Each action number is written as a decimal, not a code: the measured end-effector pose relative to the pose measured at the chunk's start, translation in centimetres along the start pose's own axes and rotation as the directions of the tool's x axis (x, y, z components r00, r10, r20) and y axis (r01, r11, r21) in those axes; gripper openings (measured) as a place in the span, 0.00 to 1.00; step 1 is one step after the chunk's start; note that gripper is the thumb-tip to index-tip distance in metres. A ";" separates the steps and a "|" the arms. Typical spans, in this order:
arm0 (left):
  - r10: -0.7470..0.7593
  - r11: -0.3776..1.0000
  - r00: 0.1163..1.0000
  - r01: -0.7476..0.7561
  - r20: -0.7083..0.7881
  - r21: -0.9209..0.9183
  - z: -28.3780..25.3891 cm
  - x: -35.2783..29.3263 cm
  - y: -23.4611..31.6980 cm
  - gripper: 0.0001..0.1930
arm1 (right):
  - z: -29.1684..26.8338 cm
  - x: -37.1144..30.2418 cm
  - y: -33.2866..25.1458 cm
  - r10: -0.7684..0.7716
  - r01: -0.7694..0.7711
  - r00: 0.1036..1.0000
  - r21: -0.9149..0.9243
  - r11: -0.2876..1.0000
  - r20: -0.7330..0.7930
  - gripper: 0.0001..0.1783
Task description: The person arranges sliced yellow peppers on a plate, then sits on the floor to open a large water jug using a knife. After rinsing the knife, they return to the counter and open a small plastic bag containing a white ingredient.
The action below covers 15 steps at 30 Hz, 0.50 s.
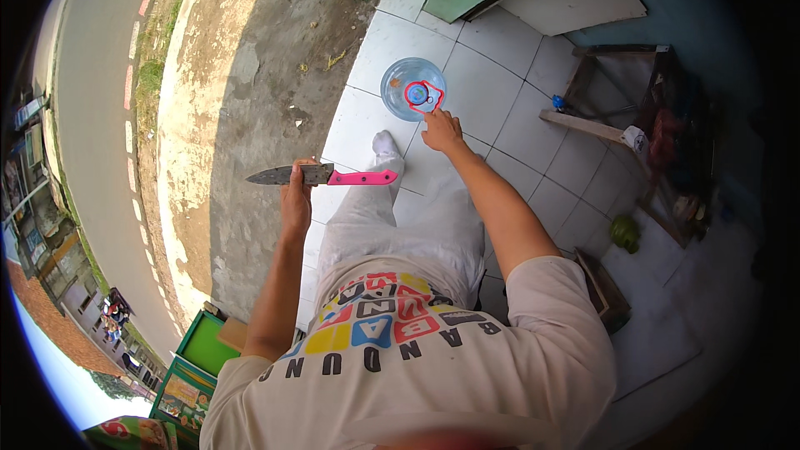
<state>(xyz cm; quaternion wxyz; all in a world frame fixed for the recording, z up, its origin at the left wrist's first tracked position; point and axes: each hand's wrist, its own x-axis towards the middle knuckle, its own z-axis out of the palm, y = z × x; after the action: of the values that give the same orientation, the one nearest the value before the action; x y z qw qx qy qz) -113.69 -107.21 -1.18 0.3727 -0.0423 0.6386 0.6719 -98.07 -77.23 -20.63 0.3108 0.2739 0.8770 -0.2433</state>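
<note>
My left hand (297, 192) pinches a kitchen knife (363, 177) by its dark, mottled blade. The blade tip points left, and the bright pink handle sticks out to the right above my leg. In front of my feet a clear blue water jug (390, 100) stands upright on the tiles. A red carry handle (432, 85) loops around its capped neck. My right arm reaches forward, and the right hand (442, 130) has its fingers closed at the near end of that red handle. The fingertips there are partly hidden.
White floor tiles (500, 92) lie around the jug, with rough concrete (275, 75) to the left and a road (92, 117) beyond. On the right stands a wooden frame (583, 127) with a green object (623, 233) below it. A green cart (204, 350) is behind my left side.
</note>
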 end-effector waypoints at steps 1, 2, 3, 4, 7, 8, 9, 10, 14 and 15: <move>-0.009 1.000 1.000 0.009 0.026 0.020 0.2 0.5 0.2 0.21 | 0.5 -1.6 0.5 0.032 -0.029 0.999 0.133 0.991 -0.017 0.25; -0.007 1.000 0.998 0.006 0.060 0.025 0.5 0.8 0.2 0.21 | 1.2 -3.2 1.0 0.102 -0.103 0.995 0.186 0.977 0.016 0.26; 0.009 1.000 0.996 -0.010 0.086 0.015 0.8 1.1 0.1 0.21 | 2.1 -4.5 1.5 0.147 -0.146 0.989 0.246 0.958 0.018 0.28; -0.013 1.000 0.996 0.011 0.086 0.018 1.0 1.2 -0.1 0.21 | 3.1 -5.7 1.6 0.194 -0.193 0.981 0.304 0.933 0.025 0.29; -0.009 1.000 0.998 0.009 0.061 0.003 1.3 0.8 -1.6 0.21 | 5.9 -7.9 1.8 0.305 -0.298 0.951 0.421 0.857 0.052 0.30; 0.013 1.000 0.998 -0.013 0.067 0.009 1.2 0.7 -2.4 0.21 | 6.5 -8.1 1.6 0.274 -0.243 0.962 0.420 0.874 -0.013 0.30; 0.051 0.999 0.996 -0.051 0.079 0.008 1.0 0.8 -3.3 0.21 | 6.4 -7.1 1.5 0.224 -0.131 0.961 0.447 0.885 -0.162 0.30; 0.067 0.998 0.994 -0.067 0.085 0.000 0.8 1.0 -4.3 0.21 | 6.3 -6.2 1.3 0.190 -0.046 0.942 0.456 0.889 -0.277 0.29; 0.023 0.999 0.998 -0.024 0.050 0.030 0.0 3.6 -8.9 0.21 | 4.2 0.5 -1.4 0.108 0.117 0.855 0.391 0.913 -0.508 0.28; -0.006 0.999 0.999 0.005 0.043 0.038 -0.2 4.3 -10.0 0.21 | 3.7 2.1 -1.9 0.085 0.130 0.848 0.360 0.924 -0.524 0.29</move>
<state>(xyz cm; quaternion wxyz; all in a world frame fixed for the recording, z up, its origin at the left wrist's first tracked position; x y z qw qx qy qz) -111.27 -106.41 -11.79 0.3890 -0.0225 0.6428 0.6595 -99.14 -80.12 -24.11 -0.0054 0.3750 0.8671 -0.3279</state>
